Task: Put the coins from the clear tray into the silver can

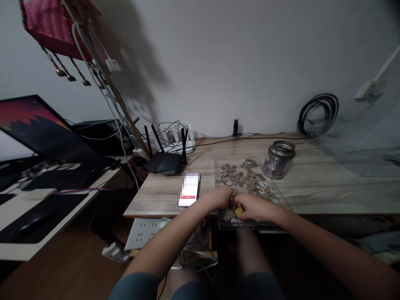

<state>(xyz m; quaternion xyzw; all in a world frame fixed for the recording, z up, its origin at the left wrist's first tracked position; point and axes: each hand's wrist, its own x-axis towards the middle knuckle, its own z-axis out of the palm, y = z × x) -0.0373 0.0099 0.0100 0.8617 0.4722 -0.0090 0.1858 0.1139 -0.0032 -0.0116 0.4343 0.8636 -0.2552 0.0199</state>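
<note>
A heap of mixed coins (242, 177) lies on a clear sheet (283, 198) on the wooden desk. My left hand (218, 197) rests curled at the near edge of the coins, touching them; what it grips is hidden. My right hand (254, 207) sits just beside it, fingers closed around a gold-coloured coin (239, 212). The two hands almost touch. An open metal tin (278, 159) stands upright behind and right of the coins.
A phone (189, 190) with a lit screen lies left of the coins. A black router (164, 160) and cables sit at the back. A laptop (46, 129) stands on the left desk. Coiled cable (318, 110) hangs at the wall. A power strip (143, 232) lies below.
</note>
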